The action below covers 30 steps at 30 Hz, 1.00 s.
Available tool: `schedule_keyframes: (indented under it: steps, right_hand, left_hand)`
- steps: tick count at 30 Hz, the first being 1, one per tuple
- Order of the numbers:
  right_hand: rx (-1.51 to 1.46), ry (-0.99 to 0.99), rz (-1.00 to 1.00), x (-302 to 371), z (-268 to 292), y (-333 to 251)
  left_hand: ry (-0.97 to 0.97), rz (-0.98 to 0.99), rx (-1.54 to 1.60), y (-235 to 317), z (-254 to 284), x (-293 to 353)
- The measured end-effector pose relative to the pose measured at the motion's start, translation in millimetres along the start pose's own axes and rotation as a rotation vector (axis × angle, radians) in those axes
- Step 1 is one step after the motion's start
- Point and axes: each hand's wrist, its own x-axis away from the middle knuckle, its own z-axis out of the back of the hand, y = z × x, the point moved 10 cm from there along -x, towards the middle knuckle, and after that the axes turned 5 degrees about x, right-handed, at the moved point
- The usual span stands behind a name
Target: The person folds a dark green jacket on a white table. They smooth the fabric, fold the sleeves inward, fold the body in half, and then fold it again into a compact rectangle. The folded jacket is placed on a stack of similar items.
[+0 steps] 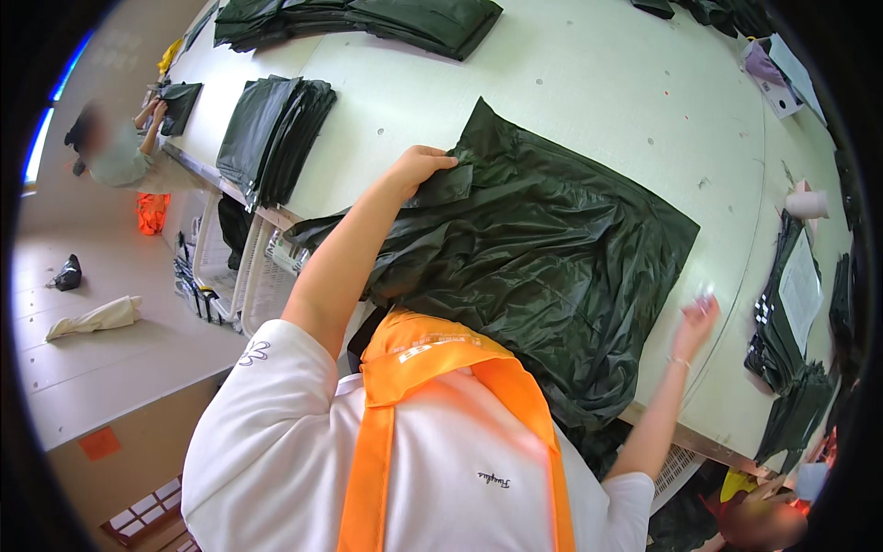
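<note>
A large sheet of glossy dark green fabric (552, 239) lies crumpled over the table's near edge, its far corner spread flat on the white top. My left hand (421, 171) is closed on its upper left edge, by a small folded flap. Off the fabric's right side, my right hand (696, 324) is raised over the table with its fingers drawn together. Something small and shiny (706, 298) shows at those fingertips, too blurred to name. The fabric's near part drops out of sight between the table and my orange apron (423, 363).
A stack of folded dark pieces (271, 138) stands at the left table edge, with a longer pile (368, 23) farther back. White baskets (253, 271) sit below. To the right lie dark fabric strips (777, 322), a paper sheet (800, 293) and a white spool (807, 204). Another person (124, 152) works far left.
</note>
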Motion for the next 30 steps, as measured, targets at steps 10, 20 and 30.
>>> schedule_keyframes:
  steps: [10,20,30]
  right_hand:
    - [-0.277,-0.719,0.327,71,-242,-339]
    - [0.043,-1.093,0.528,81,-283,-405]
    - [0.268,-1.078,0.693,86,-281,-433]
  left_hand:
    - [-0.173,-0.237,0.156,46,-30,61]
    - [-0.254,-0.365,0.201,59,-28,88]
    - [-0.217,-0.444,0.083,69,-25,91]
